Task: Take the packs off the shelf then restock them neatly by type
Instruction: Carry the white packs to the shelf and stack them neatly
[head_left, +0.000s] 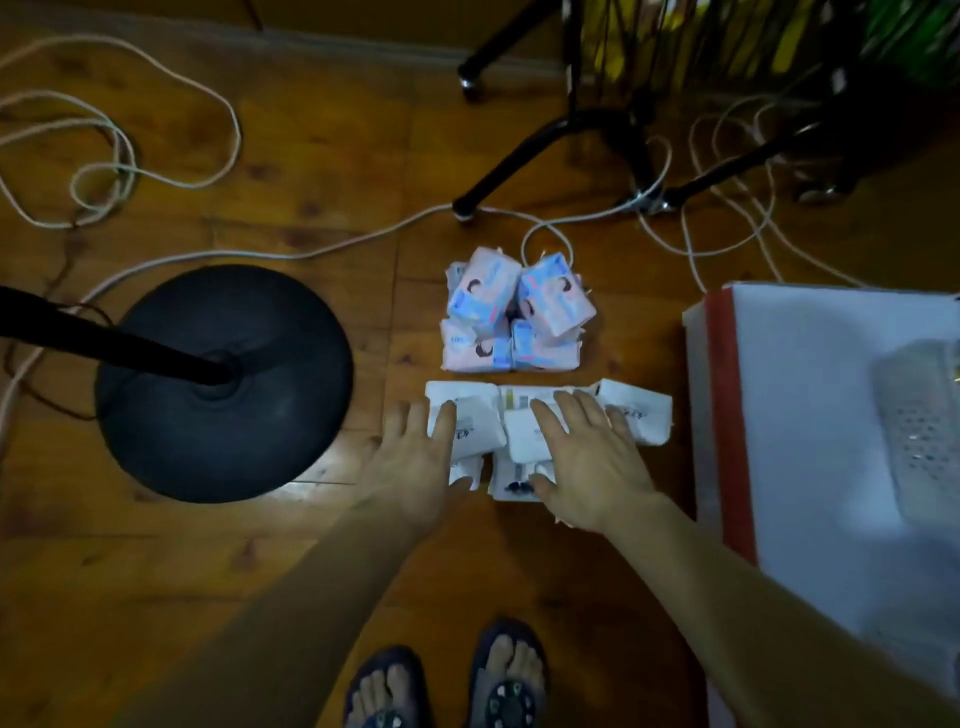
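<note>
Left hand (415, 457): lower centre of the frame, palm down, fingers spread and nearly straight, gripping nothing; fingertips lie on the left end of the white packs, thumb against their near edge
Right hand (587, 462): just right of the left hand, also flat and spread, fingers laid over the middle of the white packs, thumb at the near pack; nothing clasped
White packs (636, 415): a low, uneven cluster on the floor at frame centre, under both hands; several lie side by side and partly overlap, with small dark print too blurred to read
Pink packs (511, 317): a heap just above the white packs, apart from them by a thin strip of floor; pink and blue wrappers, the lower ones lying flat, the upper two tilted against each other
Floor (270, 571): brown wood boards
Lamp base (223, 384): round black disc at centre left, its pole slanting off to the left edge
Cables (119, 156): white loops across the upper left and upper right
Stand legs (524, 161): black, spreading from the top centre, one foot just above the pink packs
Box (810, 415): white with a red stripe, at the right edge, near the white packs; a pale perforated thing lies on it, perhaps a basket
Feet (447, 686): in dark sandals, bottom centre
</note>
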